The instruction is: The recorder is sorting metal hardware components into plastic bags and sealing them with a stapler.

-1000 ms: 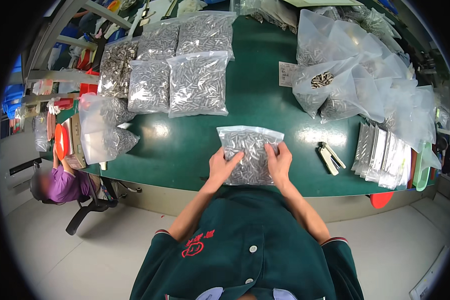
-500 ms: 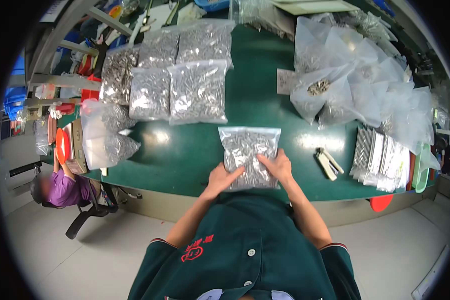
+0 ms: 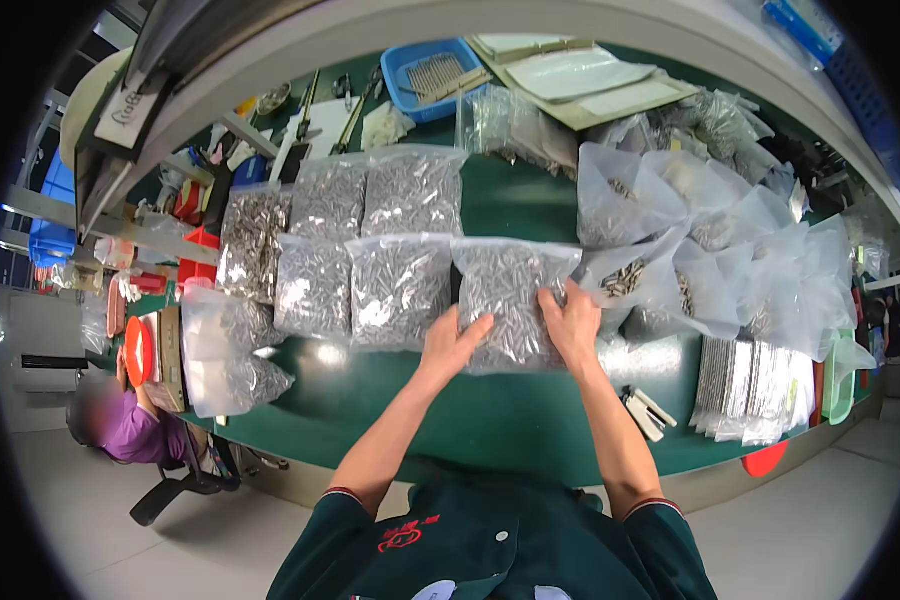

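A red emblem (image 3: 400,541) with lettering marks the green shirt (image 3: 470,508). Past it, the left hand (image 3: 452,345) and right hand (image 3: 575,322) grip a clear bag (image 3: 510,300) by both sides, thumbs on top, small metal pins inside. It's over the green table (image 3: 370,392), right beside a similar filled bag (image 3: 400,295); nearly square, no clear long axis, its seal strip facing away. Farther off, a blue basket (image 3: 397,92) holds slim pieces.
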Demonstrator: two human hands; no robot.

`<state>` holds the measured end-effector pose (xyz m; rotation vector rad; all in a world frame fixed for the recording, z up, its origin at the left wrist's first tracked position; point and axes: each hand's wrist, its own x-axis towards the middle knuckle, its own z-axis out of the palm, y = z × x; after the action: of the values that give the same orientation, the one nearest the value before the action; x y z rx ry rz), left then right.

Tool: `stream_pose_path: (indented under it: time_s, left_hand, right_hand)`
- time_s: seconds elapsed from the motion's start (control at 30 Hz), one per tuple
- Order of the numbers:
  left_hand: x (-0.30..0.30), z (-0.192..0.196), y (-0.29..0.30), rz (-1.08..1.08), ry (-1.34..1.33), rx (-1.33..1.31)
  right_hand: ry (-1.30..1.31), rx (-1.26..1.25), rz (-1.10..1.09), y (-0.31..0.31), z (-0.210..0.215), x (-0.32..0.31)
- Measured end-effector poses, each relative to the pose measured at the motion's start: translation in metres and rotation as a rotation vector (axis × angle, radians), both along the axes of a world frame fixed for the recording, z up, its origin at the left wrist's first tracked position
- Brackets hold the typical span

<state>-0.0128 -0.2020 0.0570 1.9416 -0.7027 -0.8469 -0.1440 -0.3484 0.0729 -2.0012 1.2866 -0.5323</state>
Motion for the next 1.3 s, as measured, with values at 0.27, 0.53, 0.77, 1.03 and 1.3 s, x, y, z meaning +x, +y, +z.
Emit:
stream_pose_path:
  time_s: [0.27, 0.53, 0.77, 1.03, 1.3]
  left_hand:
    - [0.077, 0.0, -0.112, -0.027, -0.71, 0.242]
    - [0.079, -0.033, -0.141, -0.264, -0.943, 0.076]
    - [0.118, -0.079, -0.2, -0.386, -0.979, 0.102]
    - [0.107, -0.085, -0.199, -0.377, -0.981, -0.032]
    - [0.088, -0.094, -0.186, -0.279, -1.098, 0.111]
  right_hand:
    - [0.001, -0.073, -0.182, -0.099, -0.052, 0.114]
    - [0.174, -0.263, -0.109, -0.06, -0.111, 0.124]
    - [0.17, 0.099, -0.206, -0.055, -0.112, 0.119]
    - [-0.117, -0.155, -0.186, -0.067, -0.115, 0.102]
    - [-0.373, -0.294, -0.141, -0.1, -0.039, 0.131]
